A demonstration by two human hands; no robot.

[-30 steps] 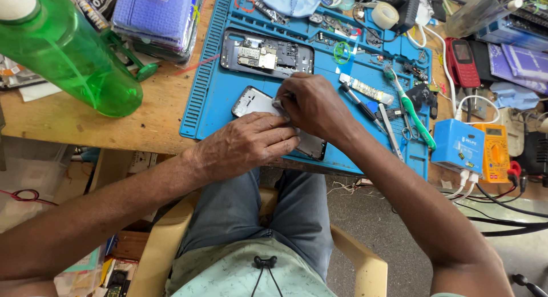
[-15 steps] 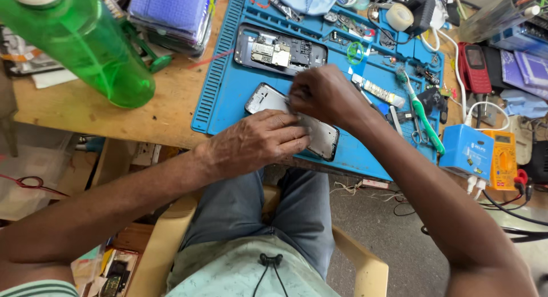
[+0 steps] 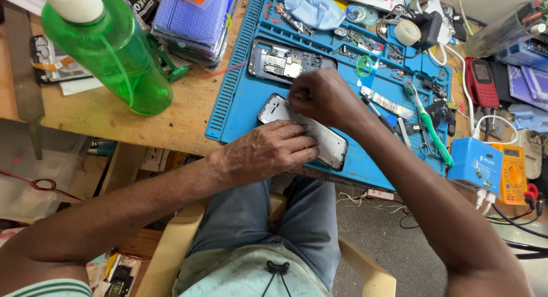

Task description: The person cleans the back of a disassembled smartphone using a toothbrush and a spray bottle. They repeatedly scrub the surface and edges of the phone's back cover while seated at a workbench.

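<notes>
While a green bottle [image 3: 111, 57] stands far left on the wooden bench [image 3: 188, 117], the blue mat [image 3: 245, 97] carries two phone bodies — an opened one [image 3: 288, 62] at the far side and a pale shell [image 3: 305, 131] at the near edge — with a toothbrush [image 3: 431, 126] and one tape roll [image 3: 407, 31] to the right. The left hand [image 3: 268, 151] lies flat on the shell's middle, fingers spread, pinning it. The right hand [image 3: 325, 97] is curled shut at the shell's far left end, hiding whatever it pinches — I cannot tell what.

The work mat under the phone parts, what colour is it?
The work mat is blue, with raised ridges along its left edge; the head view shows it.
</notes>
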